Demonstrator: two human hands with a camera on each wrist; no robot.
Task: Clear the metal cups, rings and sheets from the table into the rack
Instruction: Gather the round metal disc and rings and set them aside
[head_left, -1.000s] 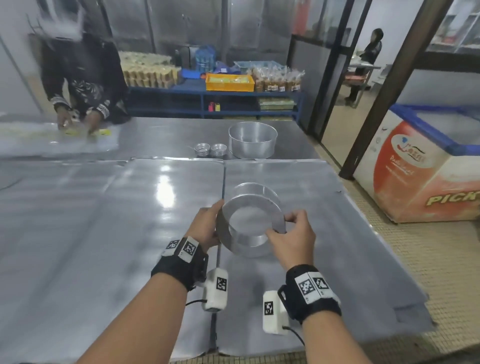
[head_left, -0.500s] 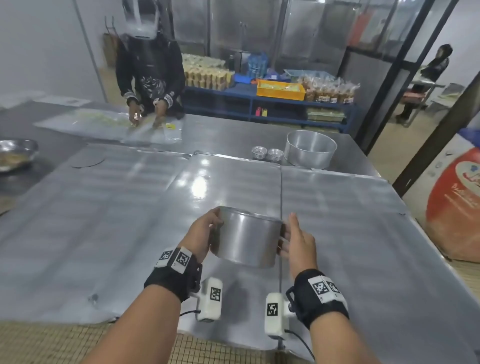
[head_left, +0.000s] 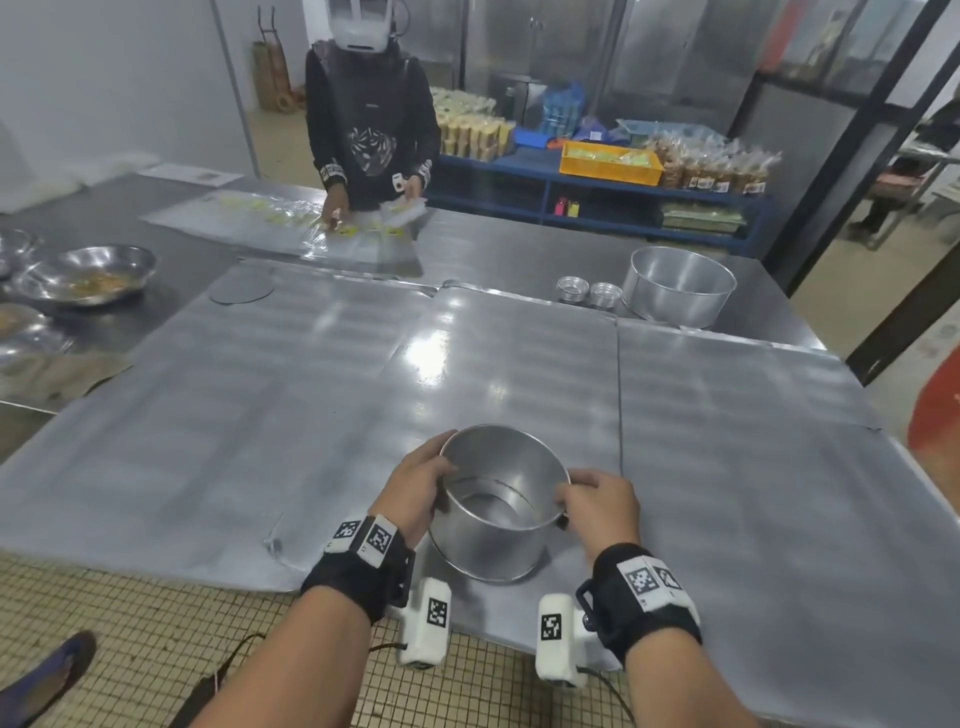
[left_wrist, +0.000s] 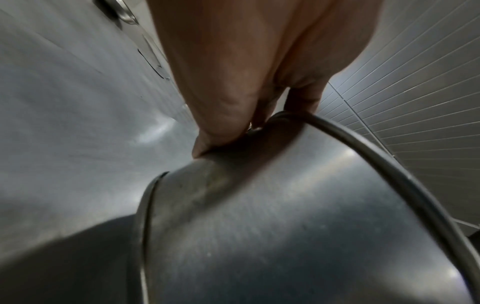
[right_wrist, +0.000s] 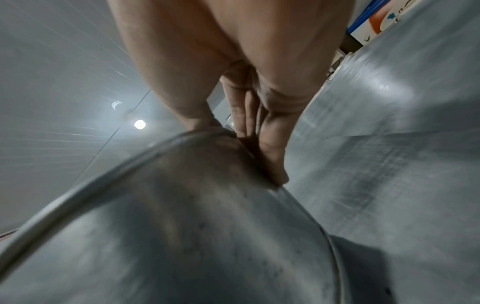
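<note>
A tall, open metal ring (head_left: 493, 540) is held between both hands just above the near edge of the table, upright with its opening facing up. My left hand (head_left: 415, 483) pinches its left rim, thumb inside and fingers outside; the left wrist view shows this hand (left_wrist: 233, 131) on the ring (left_wrist: 285, 226). My right hand (head_left: 597, 499) grips the right rim, and the right wrist view shows those fingers (right_wrist: 270, 164) against the ring's wall (right_wrist: 207, 236). Large metal sheets (head_left: 311, 389) cover the table. Two small metal cups (head_left: 589, 293) and a wider ring (head_left: 678, 286) stand at the far right.
A flat round disc (head_left: 241, 286) lies on the far left sheet. Metal bowls (head_left: 85, 273) with food sit at the left. Another person (head_left: 371, 130) works at the table's far side. Blue shelves (head_left: 597, 182) with packaged goods stand behind. Tiled floor runs below the near edge.
The ring has turned from facing me to upright with its opening up, and both hands have carried it back toward the near table edge. My view has swung left.
</note>
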